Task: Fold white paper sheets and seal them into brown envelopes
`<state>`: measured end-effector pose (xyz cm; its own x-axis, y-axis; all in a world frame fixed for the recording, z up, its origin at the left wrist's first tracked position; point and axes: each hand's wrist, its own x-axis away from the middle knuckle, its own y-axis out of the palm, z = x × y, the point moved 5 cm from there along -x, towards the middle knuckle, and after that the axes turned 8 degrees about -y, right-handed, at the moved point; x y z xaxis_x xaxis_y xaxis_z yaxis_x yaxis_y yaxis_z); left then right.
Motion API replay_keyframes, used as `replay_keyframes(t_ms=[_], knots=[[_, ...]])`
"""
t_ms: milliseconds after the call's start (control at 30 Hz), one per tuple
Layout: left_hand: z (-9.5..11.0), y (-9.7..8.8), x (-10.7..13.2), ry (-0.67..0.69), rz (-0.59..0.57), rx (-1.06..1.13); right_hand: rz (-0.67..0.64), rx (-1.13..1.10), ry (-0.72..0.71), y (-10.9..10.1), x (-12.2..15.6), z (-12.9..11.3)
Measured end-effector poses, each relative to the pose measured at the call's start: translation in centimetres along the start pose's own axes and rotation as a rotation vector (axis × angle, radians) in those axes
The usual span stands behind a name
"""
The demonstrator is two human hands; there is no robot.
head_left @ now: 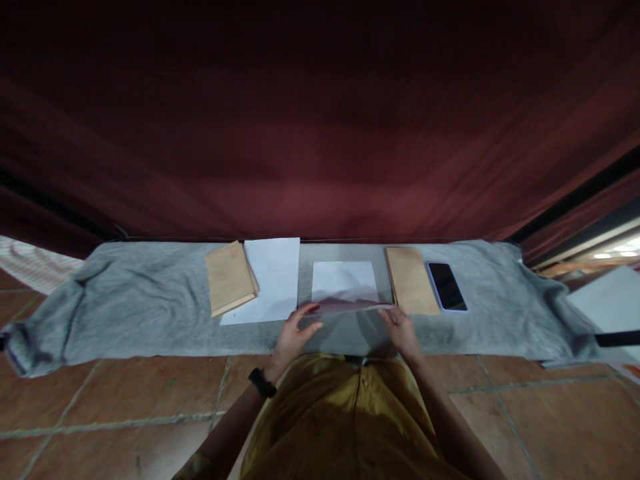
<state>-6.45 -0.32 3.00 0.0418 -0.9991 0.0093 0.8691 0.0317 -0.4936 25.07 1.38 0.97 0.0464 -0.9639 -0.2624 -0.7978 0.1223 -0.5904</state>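
Note:
A white sheet of paper (pixel 350 308), seen almost edge-on, is held up between my two hands over the cloth. My right hand (pixel 401 331) pinches its right end between thumb and fingers. At the left end, my left hand (pixel 291 339) has its fingers against the sheet, with the thumb a little apart below; the exact grip is partly hidden. Just beyond the held sheet lies another white sheet (pixel 345 277), flat on a grey surface. A black watch (pixel 263 383) is on my left wrist.
Brown envelopes (pixel 230 279) overlap white paper (pixel 277 267) on the left. Another brown envelope (pixel 413 280) and a phone (pixel 447 287) lie to the right. Grey cloth (pixel 150 300) covers the narrow surface, with a dark red curtain (pixel 320 167) behind and floor tiles (pixel 165 393) in front.

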Motion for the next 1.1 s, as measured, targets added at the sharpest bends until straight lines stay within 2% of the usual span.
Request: replay_keyframes(t_ms=[100, 200, 400, 567, 767, 967, 1100], knots=[[-0.7, 0.5, -1.9, -0.094, 0.073, 0.0, 0.033, -0.013, 0.043, 0.1, -1.3, -0.4], [-0.7, 1.1, -3.6, -0.136, 0.112, -0.014, 0.006, 0.019, 0.032, 0.7, -2.7, -0.6], [-0.7, 2.2, -5.6, -0.159, 0.184, -0.035, -0.041, 0.326, 0.13, 2.5, -4.0, 0.3], [-0.8, 2.5, -6.1, -0.195, 0.216, -0.108, -0.031, 0.444, 0.092, 3.3, -4.1, 0.5], [-0.3, 2.6, -6.2, -0.23, 0.2, -0.238, -0.027, 0.495, 0.066, 3.7, -4.2, 0.7], [-0.6, 3.3, -6.4, -0.169, 0.192, -0.297, -0.015, 0.516, -0.01, 4.1, -4.3, 0.2], [-0.4, 3.4, -6.4, -0.124, 0.208, -0.379, -0.02, 0.582, -0.004, 3.9, -4.4, -0.3]])
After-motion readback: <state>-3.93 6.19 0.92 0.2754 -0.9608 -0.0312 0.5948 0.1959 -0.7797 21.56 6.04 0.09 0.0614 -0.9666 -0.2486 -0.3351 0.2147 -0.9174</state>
